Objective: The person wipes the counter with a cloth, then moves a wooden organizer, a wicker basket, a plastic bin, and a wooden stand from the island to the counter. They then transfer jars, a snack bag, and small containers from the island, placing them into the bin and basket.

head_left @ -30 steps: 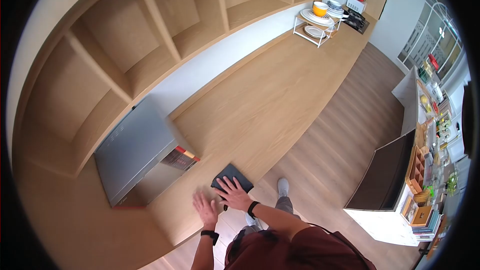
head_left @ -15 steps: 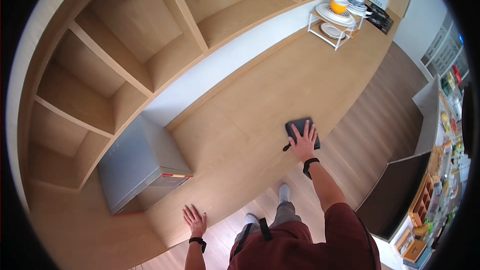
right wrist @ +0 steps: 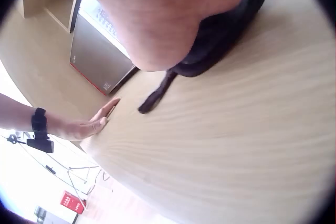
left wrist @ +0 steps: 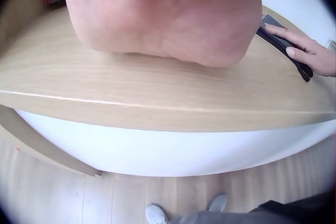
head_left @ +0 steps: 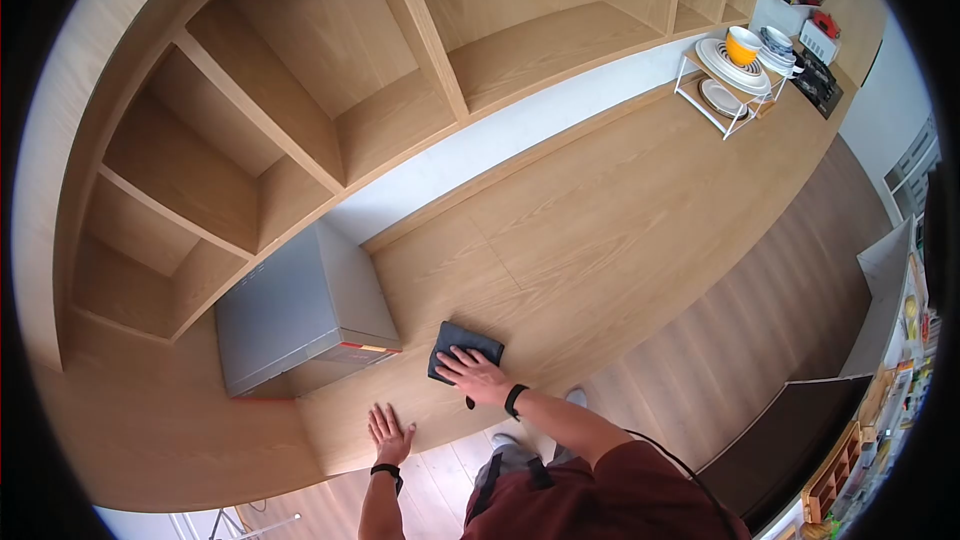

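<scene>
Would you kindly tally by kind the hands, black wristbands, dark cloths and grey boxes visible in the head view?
Hands: 2, the left hand and the right hand
Black wristbands: 2, one on each wrist
Dark cloth: 1, under the right hand
Grey box: 1, on the counter
Total: 6

The heel of the right hand (right wrist: 163, 16) lies over a folded dark cloth (right wrist: 218, 45), whose short loop (right wrist: 156, 95) trails across the wood-grained counter (right wrist: 226, 145). The left hand (right wrist: 92, 127) (a black wristband (right wrist: 39, 121) behind it) rests near a red-edged grey box (right wrist: 97, 53). A red box with white lettering (right wrist: 74, 203) stands lower left.
</scene>
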The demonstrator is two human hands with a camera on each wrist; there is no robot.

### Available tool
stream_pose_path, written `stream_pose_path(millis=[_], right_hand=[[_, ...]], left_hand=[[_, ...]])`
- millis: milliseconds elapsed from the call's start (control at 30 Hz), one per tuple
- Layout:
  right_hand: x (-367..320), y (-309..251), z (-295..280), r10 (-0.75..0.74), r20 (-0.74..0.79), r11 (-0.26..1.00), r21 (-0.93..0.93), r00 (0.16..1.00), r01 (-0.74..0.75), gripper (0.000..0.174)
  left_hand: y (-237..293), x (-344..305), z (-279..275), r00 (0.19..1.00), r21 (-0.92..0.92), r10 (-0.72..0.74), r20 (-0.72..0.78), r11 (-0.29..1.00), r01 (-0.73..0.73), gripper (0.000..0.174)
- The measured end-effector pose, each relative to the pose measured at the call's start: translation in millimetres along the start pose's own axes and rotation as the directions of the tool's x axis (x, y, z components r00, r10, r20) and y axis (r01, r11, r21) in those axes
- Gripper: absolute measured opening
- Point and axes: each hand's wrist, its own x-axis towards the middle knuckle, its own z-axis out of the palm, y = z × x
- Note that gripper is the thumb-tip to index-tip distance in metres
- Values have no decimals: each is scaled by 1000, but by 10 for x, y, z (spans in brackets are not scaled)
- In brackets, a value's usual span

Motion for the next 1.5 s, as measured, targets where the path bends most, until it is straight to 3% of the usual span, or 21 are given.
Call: stream_pose_path(millis=[33,100,200,233,300,367,400,467,500,567,633,667,700,767,933,1033,1133,1200,1300,1400,1500], right_hand=[[-7,157,-61,-29,13,999,21,999,29,62],[-24,558,-306,74,-8,996,-40,997,-74,60],[-133,1416,-585,334,-150,928,-122,931,-352,58],[-229,1708,-753,467,-199,863,-111,862,-493,57],[-539,2179,-1003,700,-338,648,-71,629,-758,60],[-775,2606,-1053,830,-403,414,-21,386,-910,62],[-768,2685,-1010,827,-407,418,-16,388,-908,62],[-698,2770,-923,834,-465,340,11,296,-940,65],[-571,2711,-889,827,-472,353,12,306,-935,65],[-156,2418,-659,792,-440,454,-37,422,-890,69],[366,1992,-529,730,-312,635,-21,609,-772,72],[616,1750,-425,659,-273,733,25,701,-680,73],[872,1473,-651,584,-45,810,105,810,-578,69],[1244,1095,-61,323,-54,945,60,945,-320,65],[1920,939,306,-46,56,999,-6,997,46,56],[2029,1268,34,-83,112,997,9,990,83,55],[1943,1879,-105,184,27,980,-77,983,-181,57],[1699,2385,-387,363,-46,926,-93,930,-366,58],[1007,3232,-646,595,-271,769,-81,756,-634,60],[27,3813,-1123,813,-320,507,-22,487,-861,59],[-1009,4094,-1473,898,-375,236,-29,230,-971,59]], left_hand=[[0,13,-14,1000,1,-2,-2,1000,2,100],[-30,26,-16,1000,-3,6,-5,1000,-6,100],[1,2,-29,1000,-14,1,11,1000,-1,101],[8,8,-51,1000,-15,-7,23,1000,8,101],[-4,23,-41,1000,-13,-3,19,1000,4,101],[-37,9,-33,1000,-6,1,14,1000,-1,101],[-34,7,-32,1000,-6,2,23,1000,-2,101],[-4,13,-42,999,-2,2,36,1000,-2,102],[9,15,-46,1000,-8,-4,23,1000,5,102],[21,1,-55,1000,-16,11,22,1000,-10,102],[16,-1,-58,1000,-10,8,11,1000,-8,102],[14,5,-44,1000,-4,14,12,1000,-14,102],[-2,-6,-26,1000,0,14,9,1000,-14,102],[-26,-3,10,999,-1,36,-23,999,-36,102],[-67,2,23,998,15,58,-24,998,-58,104],[-76,-16,45,997,-13,47,-58,999,-48,103],[-78,27,36,998,-15,45,-37,999,-45,104],[-90,6,35,999,-1,42,-27,999,-42,104],[-94,17,33,999,-19,27,-18,999,-27,104],[-106,18,21,999,-15,41,11,999,-41,105],[-95,13,-20,997,-35,72,12,997,-72,105]])
